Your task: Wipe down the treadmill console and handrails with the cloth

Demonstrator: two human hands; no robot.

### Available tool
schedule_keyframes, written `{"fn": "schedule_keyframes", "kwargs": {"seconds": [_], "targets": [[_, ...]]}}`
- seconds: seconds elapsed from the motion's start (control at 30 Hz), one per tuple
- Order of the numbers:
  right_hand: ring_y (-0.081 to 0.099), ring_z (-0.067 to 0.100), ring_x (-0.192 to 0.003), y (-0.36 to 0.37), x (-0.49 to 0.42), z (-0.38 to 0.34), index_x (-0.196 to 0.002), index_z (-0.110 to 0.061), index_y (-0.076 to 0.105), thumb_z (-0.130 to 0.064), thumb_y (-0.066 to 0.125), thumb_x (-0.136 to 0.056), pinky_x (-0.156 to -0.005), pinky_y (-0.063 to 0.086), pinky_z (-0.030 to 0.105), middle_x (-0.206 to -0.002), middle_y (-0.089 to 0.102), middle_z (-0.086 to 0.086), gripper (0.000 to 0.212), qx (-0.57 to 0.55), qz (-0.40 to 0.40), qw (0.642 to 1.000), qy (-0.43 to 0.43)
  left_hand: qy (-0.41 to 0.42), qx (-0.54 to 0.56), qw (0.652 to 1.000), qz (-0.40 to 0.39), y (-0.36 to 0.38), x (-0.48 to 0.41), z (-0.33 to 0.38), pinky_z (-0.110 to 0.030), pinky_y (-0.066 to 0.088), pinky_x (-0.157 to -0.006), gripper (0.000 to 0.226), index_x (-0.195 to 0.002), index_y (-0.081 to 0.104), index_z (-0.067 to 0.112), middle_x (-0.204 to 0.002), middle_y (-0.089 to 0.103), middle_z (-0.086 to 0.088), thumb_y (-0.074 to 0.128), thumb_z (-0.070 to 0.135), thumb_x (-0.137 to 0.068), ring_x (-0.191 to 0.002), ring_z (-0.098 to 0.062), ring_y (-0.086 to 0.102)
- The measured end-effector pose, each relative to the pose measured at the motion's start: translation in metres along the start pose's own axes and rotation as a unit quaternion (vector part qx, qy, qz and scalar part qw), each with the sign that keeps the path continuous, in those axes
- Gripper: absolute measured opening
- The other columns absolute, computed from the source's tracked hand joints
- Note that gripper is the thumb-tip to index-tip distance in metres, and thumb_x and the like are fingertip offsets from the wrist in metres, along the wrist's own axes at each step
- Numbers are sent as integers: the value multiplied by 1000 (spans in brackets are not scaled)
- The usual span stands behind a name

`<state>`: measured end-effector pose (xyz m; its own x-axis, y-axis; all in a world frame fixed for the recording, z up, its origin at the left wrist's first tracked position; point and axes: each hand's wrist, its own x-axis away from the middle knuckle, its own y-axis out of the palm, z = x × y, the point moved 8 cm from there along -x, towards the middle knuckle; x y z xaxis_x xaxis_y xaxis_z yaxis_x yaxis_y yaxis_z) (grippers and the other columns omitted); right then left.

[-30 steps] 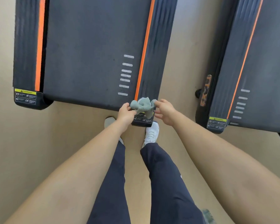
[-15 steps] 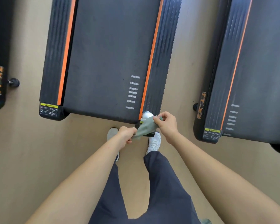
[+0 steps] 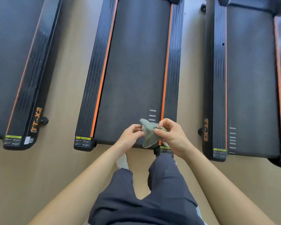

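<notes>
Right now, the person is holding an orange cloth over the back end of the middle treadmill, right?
Not quite. The head view shows the cloth is grey-green, not orange; orange is only on the stripes of the middle treadmill. The right hand and left hand do pinch it over that back end.

Plain tan floor [image 3: 39,176] fills 6 to 9 o'clock and runs up in narrow strips toward 12. A neighbouring black deck [image 3: 15,70], orange-trimmed and lettered TT-X2, lies at 10 o'clock; a second neighbouring deck [image 3: 250,78] lies at 2 o'clock. Pale light glosses their far ends
</notes>
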<state>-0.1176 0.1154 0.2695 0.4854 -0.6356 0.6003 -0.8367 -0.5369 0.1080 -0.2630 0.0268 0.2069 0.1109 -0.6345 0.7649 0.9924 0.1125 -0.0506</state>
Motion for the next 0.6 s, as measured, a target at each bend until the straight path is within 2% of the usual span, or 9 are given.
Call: {"fn": "schedule_keyframes", "kwargs": {"seconds": [0.07,0.1,0.17,0.23,0.3,0.4,0.5,0.53,0.6], "targets": [[62,25,-86,25,-1,-30,-90,-12,64,-7,76,-84,-78,54,44,-92,65,12,15,35,-9,999,-30,94,-33,995,-11,-26,11,43,-31,41,-109,55,-148,44,28,-148,50,10,63,21,-97,-130,-9,49],[63,25,-86,35,-3,-46,-93,-12,65,-9,76,-83,-79,54,44,-93,66,12,15,43,-17,998,-44,126,-40,991,-14,-38,17,64,-32,35,-113,63,-153,37,32,-153,43,14,63,19,-97,-137,-7,42],[63,22,-84,50,-7,-77,-96,-13,66,-7,75,-83,-79,53,41,-93,67,11,17,50,-31,996,-73,166,-48,985,-16,-58,22,96,-26,32,-112,73,-157,27,35,-154,37,17,63,14,-98,-138,-2,36],[65,18,-85,58,-14,-107,-103,-15,69,-3,74,-86,-81,54,37,-94,69,11,22,68,-33,992,-102,186,-49,981,-19,-76,21,122,-22,40,-107,67,-153,36,35,-146,50,13,63,10,-97,-130,-3,48],[65,15,-85,60,-27,-134,-108,-20,72,-3,74,-86,-83,55,34,-92,68,12,28,87,-25,988,-126,198,-58,979,-4,-95,14,146,-24,50,-96,54,-139,54,34,-119,65,7,63,7,-93,-108,-7,62],[59,12,-78,47,-57,-167,-113,-23,72,-5,75,-86,-77,53,27,-87,62,9,33,124,14,981,-146,207,-112,971,42,-122,-1,187,-22,48,-70,32,-109,71,32,-79,59,1,70,9,-86,-70,-5,55],[57,11,-76,28,-90,-195,-116,-26,71,-13,78,-85,-78,55,32,-85,62,11,34,158,49,975,-149,213,-200,954,69,-139,-21,229,-29,50,-63,9,-80,73,29,-72,67,-4,80,23,-79,-60,-5,54],[60,11,-77,21,-102,-210,-115,-25,72,-16,78,-85,-80,56,32,-88,66,13,32,169,50,973,-150,215,-232,945,87,-146,-29,248,-30,50,-63,11,-74,71,28,-73,68,-1,82,28,-77,-62,-5,56],[66,9,-80,9,-123,-244,-103,-23,77,-21,78,-86,-78,57,27,-90,73,4,18,196,36,969,-148,220,-291,924,115,-157,-36,289,-28,50,-67,21,-69,65,28,-79,65,6,83,37,-75,-71,-7,58]]}}
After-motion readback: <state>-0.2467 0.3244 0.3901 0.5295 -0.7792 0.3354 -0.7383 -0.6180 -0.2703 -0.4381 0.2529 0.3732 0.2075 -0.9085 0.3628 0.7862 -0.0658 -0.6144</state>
